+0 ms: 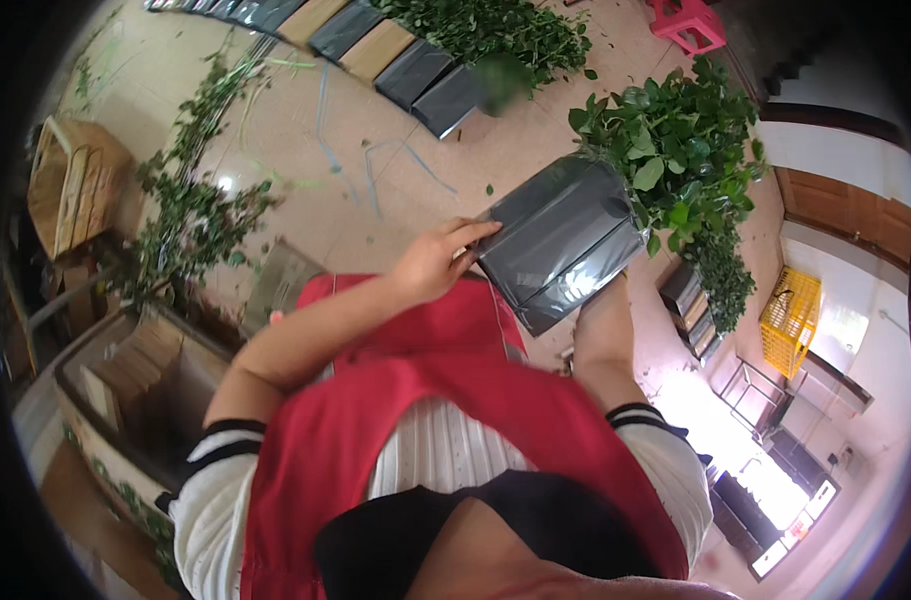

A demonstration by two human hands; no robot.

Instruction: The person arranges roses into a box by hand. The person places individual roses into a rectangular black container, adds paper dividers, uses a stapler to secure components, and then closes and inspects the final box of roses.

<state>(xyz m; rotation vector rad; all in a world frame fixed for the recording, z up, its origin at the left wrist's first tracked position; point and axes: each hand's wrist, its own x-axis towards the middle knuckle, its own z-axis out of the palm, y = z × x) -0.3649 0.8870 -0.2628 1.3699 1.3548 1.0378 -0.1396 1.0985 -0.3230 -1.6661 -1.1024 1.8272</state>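
A bundle of leafy green stems (665,150) is wrapped in a dark, shiny sleeve (565,245), held tilted above my lap. Its leaves point to the far right, and the sleeve's other end lies near my red apron (405,335). My left hand (440,262) grips the sleeve's left edge, fingers lying on the top face near the corner. From the lower right my right forearm (605,335) reaches under the sleeve. The right hand itself is hidden behind the bundle, so its fingers do not show.
Several dark and brown wrapped bundles (415,72) lie in a row on the tiled floor, with more bundles (690,305) at right. Loose leafy stems (200,215) lie at left, near a wooden box (75,185) and a bin (75,395). A pink stool (687,25) and yellow crate (790,320) stand at right.
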